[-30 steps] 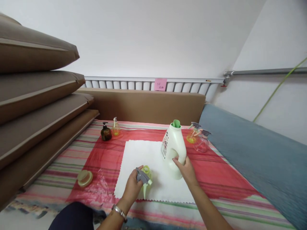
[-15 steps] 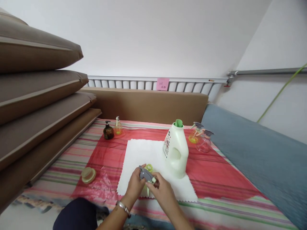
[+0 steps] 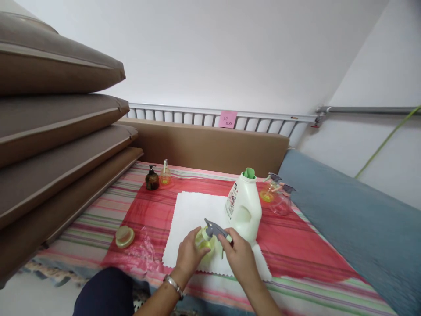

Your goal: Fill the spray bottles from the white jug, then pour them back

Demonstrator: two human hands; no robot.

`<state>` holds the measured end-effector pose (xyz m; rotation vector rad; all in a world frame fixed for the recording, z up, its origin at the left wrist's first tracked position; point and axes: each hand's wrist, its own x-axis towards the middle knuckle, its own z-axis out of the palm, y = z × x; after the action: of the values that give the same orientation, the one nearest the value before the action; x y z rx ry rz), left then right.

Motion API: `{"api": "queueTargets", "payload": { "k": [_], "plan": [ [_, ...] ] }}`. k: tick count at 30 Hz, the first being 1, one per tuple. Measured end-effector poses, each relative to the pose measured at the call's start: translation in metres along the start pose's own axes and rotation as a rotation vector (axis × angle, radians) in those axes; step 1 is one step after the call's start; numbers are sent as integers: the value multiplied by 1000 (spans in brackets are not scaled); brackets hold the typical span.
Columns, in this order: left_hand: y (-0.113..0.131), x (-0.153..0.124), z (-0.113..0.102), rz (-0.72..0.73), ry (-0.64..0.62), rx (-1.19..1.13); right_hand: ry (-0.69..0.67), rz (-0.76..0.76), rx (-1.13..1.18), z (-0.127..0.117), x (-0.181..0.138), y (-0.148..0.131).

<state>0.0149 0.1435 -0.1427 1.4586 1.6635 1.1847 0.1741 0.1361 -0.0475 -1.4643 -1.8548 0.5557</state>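
My left hand (image 3: pixel 188 253) is wrapped round the side of a small clear yellow-green spray bottle (image 3: pixel 208 253) on a white cloth (image 3: pixel 192 210). A grey trigger spray head (image 3: pixel 217 229) with a pale green collar sits at the bottle's mouth. My right hand (image 3: pixel 240 254) pinches this head by its right end. Whether the collar is threaded on, I cannot tell. Just behind my right hand stands a large pale green jug (image 3: pixel 250 228) with a handle, its mouth holding a green cap-like piece (image 3: pixel 249 173).
An amber pump bottle (image 3: pixel 151 181) and a clear pump bottle (image 3: pixel 165 175) stand at the back left. Two spray bottles, one yellowish (image 3: pixel 268 195) and one pink (image 3: pixel 281 204), are right of the jug. A round pale yellow lid (image 3: pixel 124 237) lies left. Stacked cushions (image 3: pixel 62 109) border the left side.
The grey spray head has moved from in front of the bottle to its mouth and turned. My left hand has shifted from the head to the bottle. The view has tilted slightly.
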Motion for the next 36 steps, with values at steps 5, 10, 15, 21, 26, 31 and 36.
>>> {"api": "queueTargets", "payload": {
  "k": [5,10,15,21,26,31,36],
  "plan": [
    [0,2,-1,-3,-6,41,144,-9,-22,-55,11,-17],
    [6,-2,-4,9,-9,69,219,-47,-84,-77,19,-25],
    [8,-3,-5,0,-17,99,288,-100,-93,-75,18,-27],
    [9,-4,-6,-11,-22,134,339,-140,-96,-77,18,-31],
    [10,-4,-5,-15,-24,155,321,-139,-145,-77,21,-29],
    [9,-2,-4,-11,-27,165,220,-125,-253,-51,27,-16],
    [8,-3,-4,5,-23,169,106,-160,-345,-7,29,-5]
  ]
}}
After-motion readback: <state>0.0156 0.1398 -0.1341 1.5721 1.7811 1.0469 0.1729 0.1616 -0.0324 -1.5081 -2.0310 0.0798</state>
